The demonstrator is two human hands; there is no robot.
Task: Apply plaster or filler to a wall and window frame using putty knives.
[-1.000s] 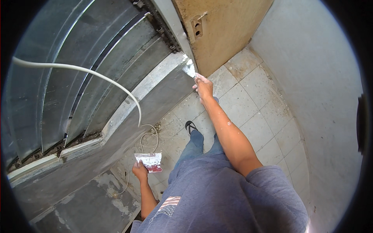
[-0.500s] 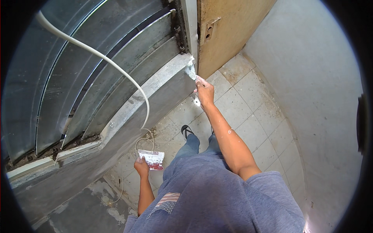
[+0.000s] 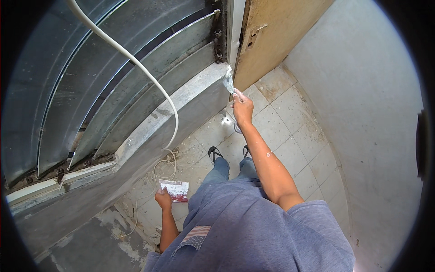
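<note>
My right hand [image 3: 243, 109] is closed round a putty knife [image 3: 229, 84] with a whitish, smeared blade. The blade lies against the end of the grey window sill [image 3: 190, 89], at the corner beside the white door frame [image 3: 233, 34]. White paste sits on that corner. Lower down and to the left, my left hand [image 3: 163, 199] grips a flat rectangular plate [image 3: 180, 195] by its edge. White putty covers much of the plate, and red shows through along its lower part. Specks of white dot my right forearm.
Louvred window slats [image 3: 136, 86] fill the upper left. A white cable [image 3: 154, 80] hangs across them and coils down to the tiled floor [image 3: 294, 131]. A worn wooden door [image 3: 276, 31] stands beyond the frame, and a pale wall [image 3: 362, 99] rises at right.
The view has shifted slightly, moving the window and sill a little rightward in the picture. The putty knife stays at the sill corner, and both hands keep their holds.
</note>
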